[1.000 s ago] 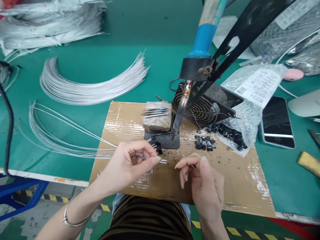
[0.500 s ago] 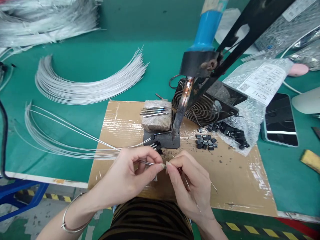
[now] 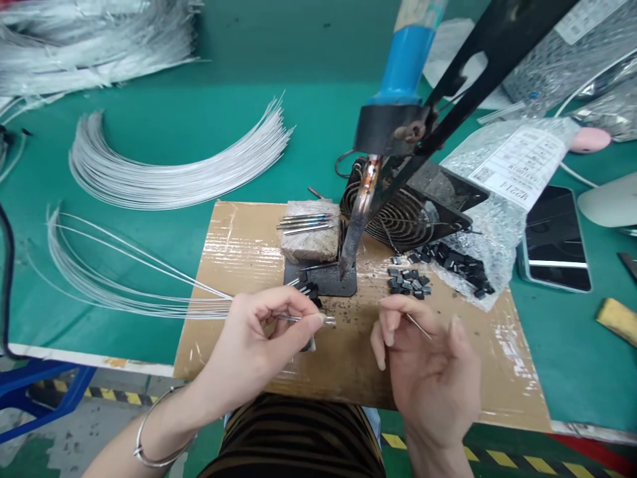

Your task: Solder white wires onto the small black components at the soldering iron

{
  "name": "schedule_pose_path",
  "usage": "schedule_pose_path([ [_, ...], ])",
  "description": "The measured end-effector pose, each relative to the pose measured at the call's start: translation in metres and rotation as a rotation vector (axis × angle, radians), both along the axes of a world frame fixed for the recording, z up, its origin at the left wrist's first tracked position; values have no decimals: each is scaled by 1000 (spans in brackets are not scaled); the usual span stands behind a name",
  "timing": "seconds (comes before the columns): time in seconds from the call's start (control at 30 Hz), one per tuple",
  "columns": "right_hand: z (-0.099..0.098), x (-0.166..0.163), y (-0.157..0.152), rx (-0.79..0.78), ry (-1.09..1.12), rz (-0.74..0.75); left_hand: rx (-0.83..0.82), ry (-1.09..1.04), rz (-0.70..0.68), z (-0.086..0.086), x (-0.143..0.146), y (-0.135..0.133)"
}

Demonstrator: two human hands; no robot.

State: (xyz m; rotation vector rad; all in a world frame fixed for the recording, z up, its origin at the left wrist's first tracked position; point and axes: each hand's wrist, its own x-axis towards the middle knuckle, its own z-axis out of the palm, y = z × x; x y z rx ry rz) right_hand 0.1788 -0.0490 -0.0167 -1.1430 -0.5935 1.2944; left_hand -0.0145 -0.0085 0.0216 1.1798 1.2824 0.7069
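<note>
My left hand (image 3: 279, 338) is closed, pinching thin white wire between thumb and index finger. The wire's short pale end (image 3: 330, 320) sticks out past the fingertips. My right hand (image 3: 430, 365) is turned palm up, its thumb apart from the curled fingers. A thin silvery strand (image 3: 419, 326), which looks like solder wire, lies held among those fingers; its lower part is hidden. Behind my left hand, black connector housings (image 3: 311, 290) on wire ends rest by the dark metal base (image 3: 341, 284). Loose white wires (image 3: 149, 302) trail left from that spot.
A blue-handled soldering iron (image 3: 403, 63) hangs on a black arm, tip pointing down. Beside it stand a fan (image 3: 403, 212) and a block (image 3: 308, 245) topped with metal rods. Small black pieces (image 3: 409, 283), a phone (image 3: 556, 239) and a wire bundle (image 3: 174, 182) lie around the cardboard (image 3: 472, 372).
My right hand has moved right, away from my left hand, and turned palm up with its thumb apart. My left hand keeps its pinch, and the wire end now shows.
</note>
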Motion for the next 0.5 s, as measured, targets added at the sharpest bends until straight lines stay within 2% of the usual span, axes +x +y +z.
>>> schedule_pose_path([
  [0.1, -2, -5, -3, 0, -24, -75, 3, 7, 3, -1, 1, 0],
  [0.2, -7, -12, -5, 84, -148, -129, 12, 21, 1, -1, 0, 0],
  [0.33, -11, -13, -6, 156, -202, -2, 28, 49, -11, -2, 0, -1],
  [0.5, -7, -21, -6, 96, -163, 74, 44, 61, -9, -3, 1, -2],
])
